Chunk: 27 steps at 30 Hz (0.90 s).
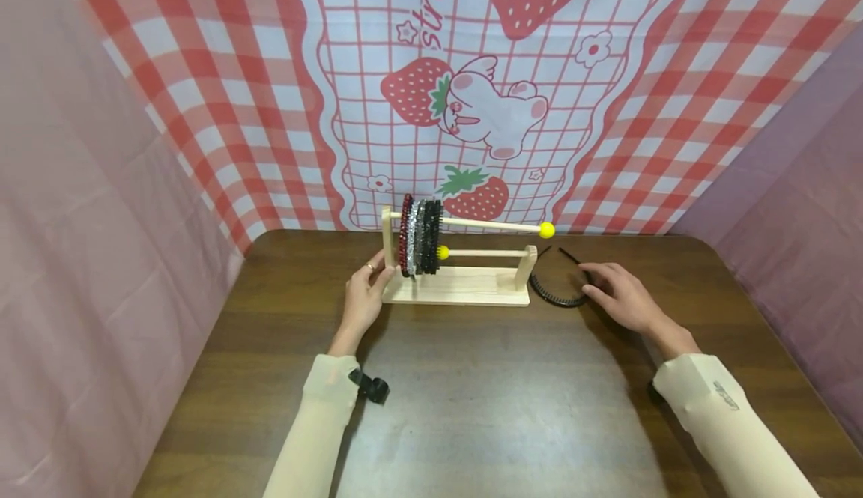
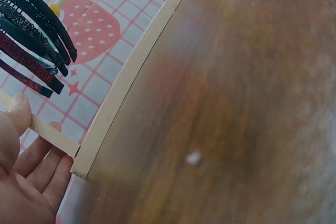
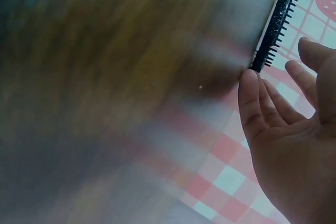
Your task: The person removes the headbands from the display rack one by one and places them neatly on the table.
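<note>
My left hand (image 1: pixel 364 299) grips the left post of a wooden stand (image 1: pixel 458 288); in the left wrist view the hand (image 2: pixel 31 166) has its thumb on one side of the post (image 2: pixel 55 136) and fingers on the other. Red, silver and black headbands (image 1: pixel 421 237) hang together at the left of the stand's upper rod. A black toothed headband (image 1: pixel 556 300) lies on the table right of the stand. At its right side is my right hand (image 1: pixel 623 296). In the right wrist view, a fingertip of that hand (image 3: pixel 294 129) touches the headband (image 3: pixel 275 24), the other fingers apart from it.
The rods of the stand end in yellow balls, the upper one (image 1: pixel 547 230) jutting out to the right. A brown wooden table (image 1: pixel 472 408) lies under everything. Behind it hangs a red-and-white strawberry cloth (image 1: pixel 256 108), with pink curtains (image 1: pixel 88 258) at both sides.
</note>
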Tool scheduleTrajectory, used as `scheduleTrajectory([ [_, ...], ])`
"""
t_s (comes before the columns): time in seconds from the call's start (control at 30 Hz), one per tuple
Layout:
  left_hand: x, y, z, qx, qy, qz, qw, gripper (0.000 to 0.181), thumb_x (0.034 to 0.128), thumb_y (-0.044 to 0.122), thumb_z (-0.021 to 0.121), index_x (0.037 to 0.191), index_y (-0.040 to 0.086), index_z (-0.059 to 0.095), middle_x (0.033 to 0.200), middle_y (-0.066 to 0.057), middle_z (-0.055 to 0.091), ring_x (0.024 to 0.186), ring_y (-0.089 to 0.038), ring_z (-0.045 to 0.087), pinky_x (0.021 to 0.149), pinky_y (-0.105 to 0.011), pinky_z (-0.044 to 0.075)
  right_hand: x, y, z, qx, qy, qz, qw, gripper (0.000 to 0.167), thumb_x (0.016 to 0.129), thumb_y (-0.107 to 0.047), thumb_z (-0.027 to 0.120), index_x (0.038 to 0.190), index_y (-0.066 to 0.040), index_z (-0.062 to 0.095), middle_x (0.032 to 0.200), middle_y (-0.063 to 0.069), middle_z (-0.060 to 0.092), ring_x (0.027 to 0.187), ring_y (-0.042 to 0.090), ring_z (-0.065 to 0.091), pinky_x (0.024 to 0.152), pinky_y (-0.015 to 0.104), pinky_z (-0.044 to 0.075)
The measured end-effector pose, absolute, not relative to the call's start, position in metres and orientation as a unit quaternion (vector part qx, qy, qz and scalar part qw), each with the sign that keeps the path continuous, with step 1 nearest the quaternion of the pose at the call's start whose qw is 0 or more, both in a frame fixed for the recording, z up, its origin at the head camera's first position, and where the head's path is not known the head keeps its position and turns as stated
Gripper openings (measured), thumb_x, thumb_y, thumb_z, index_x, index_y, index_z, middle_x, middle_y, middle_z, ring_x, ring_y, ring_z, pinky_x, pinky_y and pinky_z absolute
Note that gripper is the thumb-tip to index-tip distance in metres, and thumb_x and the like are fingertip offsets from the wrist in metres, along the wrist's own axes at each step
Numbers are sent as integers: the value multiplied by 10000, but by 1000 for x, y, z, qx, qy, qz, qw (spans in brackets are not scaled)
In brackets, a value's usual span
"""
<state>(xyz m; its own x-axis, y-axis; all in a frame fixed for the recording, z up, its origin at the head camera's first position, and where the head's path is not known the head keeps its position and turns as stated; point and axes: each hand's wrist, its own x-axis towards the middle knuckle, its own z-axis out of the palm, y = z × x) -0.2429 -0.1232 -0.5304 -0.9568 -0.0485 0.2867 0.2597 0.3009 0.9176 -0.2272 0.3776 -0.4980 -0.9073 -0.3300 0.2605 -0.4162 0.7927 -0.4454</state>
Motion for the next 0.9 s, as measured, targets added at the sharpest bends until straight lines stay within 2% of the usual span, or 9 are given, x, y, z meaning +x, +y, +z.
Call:
scheduleTrajectory([
  [0.03, -241, -122, -527, -57, -799, -585, 122, 500, 1109, 250, 706, 1557, 41, 631, 1384, -226, 746, 1258, -420, 736, 1104, -558, 578, -226, 378, -498, 196, -943, 255, 84, 442, 1080, -86, 732, 1492, 32, 628, 1303, 297, 670, 1090, 398, 658, 870, 604, 531],
  [0.23, -242, -121, -525, -41, -804, -582, 115, 480, 1103, 186, 708, 1551, 33, 635, 1398, -223, 740, 1268, -406, 734, 1123, -545, 568, -222, 377, -496, 185, -944, 262, 79, 462, 1089, -111, 726, 1515, 25, 611, 1376, 316, 646, 1181, 469, 663, 931, 679, 539],
  [0.4, -241, -122, -525, -46, -797, -592, 113, 486, 1102, 213, 714, 1553, 47, 639, 1405, -219, 737, 1282, -412, 728, 1139, -556, 554, -217, 376, -494, 173, -943, 270, 88, 460, 1087, -108, 725, 1516, 19, 615, 1383, 320, 644, 1192, 503, 675, 948, 705, 543],
  [0.5, -240, -123, -526, -55, -796, -591, 121, 489, 1110, 263, 708, 1550, 58, 646, 1393, -220, 743, 1270, -420, 733, 1125, -559, 564, -214, 374, -493, 168, -943, 271, 95, 451, 1089, -110, 723, 1511, 12, 624, 1384, 307, 653, 1180, 497, 691, 934, 678, 562],
  [0.57, -243, -124, -532, -66, -792, -592, 134, 500, 1106, 327, 713, 1539, 81, 665, 1371, -201, 760, 1242, -390, 753, 1103, -517, 587, -212, 373, -491, 165, -941, 277, 106, 439, 1083, -98, 730, 1499, 9, 638, 1371, 291, 670, 1157, 480, 706, 913, 599, 592],
  [0.67, -246, -126, -537, -77, -788, -594, 145, 515, 1099, 380, 716, 1533, 106, 677, 1351, -180, 774, 1214, -357, 770, 1081, -469, 605, -209, 370, -489, 163, -933, 290, 134, 414, 1064, -56, 743, 1465, 11, 667, 1332, 269, 699, 1116, 408, 713, 878, 319, 605],
  [0.77, -244, -125, -534, -71, -790, -594, 137, 505, 1108, 340, 709, 1543, 89, 662, 1371, -194, 761, 1235, -387, 757, 1107, -512, 586, -205, 364, -484, 157, -921, 315, 170, 380, 1038, -2, 752, 1416, 12, 705, 1253, 241, 731, 1068, 191, 689, 840, 83, 495],
  [0.8, -245, -125, -534, -71, -790, -594, 135, 501, 1108, 326, 710, 1546, 88, 658, 1374, -192, 759, 1239, -389, 755, 1113, -515, 581, -204, 361, -483, 153, -916, 322, 184, 368, 1030, 13, 754, 1396, 11, 719, 1222, 235, 739, 1048, 103, 665, 826, 40, 454],
  [0.9, -243, -123, -530, -61, -800, -583, 132, 478, 1110, 266, 707, 1543, 69, 655, 1369, -203, 758, 1243, -402, 750, 1118, -548, 572, -198, 352, -478, 137, -905, 337, 221, 325, 1019, 30, 753, 1343, -1, 755, 1140, 206, 751, 991, -116, 566, 800, 29, 430],
])
